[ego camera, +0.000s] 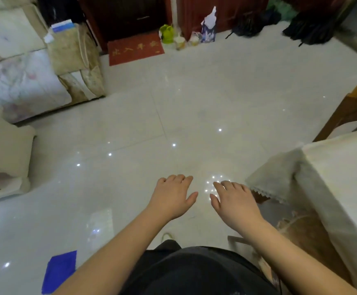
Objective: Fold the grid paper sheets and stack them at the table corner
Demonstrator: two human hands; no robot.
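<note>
Pale glossy tiled floor (143, 116) across most of the view, dotted with small reflected lights. At the right edge, a table (343, 167) under a cream tablecloth with a lace hem hanging at its near corner; top bare where visible, no grid paper sheets anywhere in view. Behind it, part of a wooden chair (352, 109). At far left, a beige sofa (24, 67) with pale bedding on it. At the far wall, dark red wooden doors (130, 15) and a red doormat (135, 49) with gold characters, too blurred to read. Beside it, a yellow-green bag (167, 34). Low on the left, a blue cloth (60, 271) flat on the floor. Near the centre, left hand (173, 196) and right hand (235, 202), just beside each other, palms down, fingers spread and relaxed, gripping nothing, held over the floor just beside the table corner.
</note>
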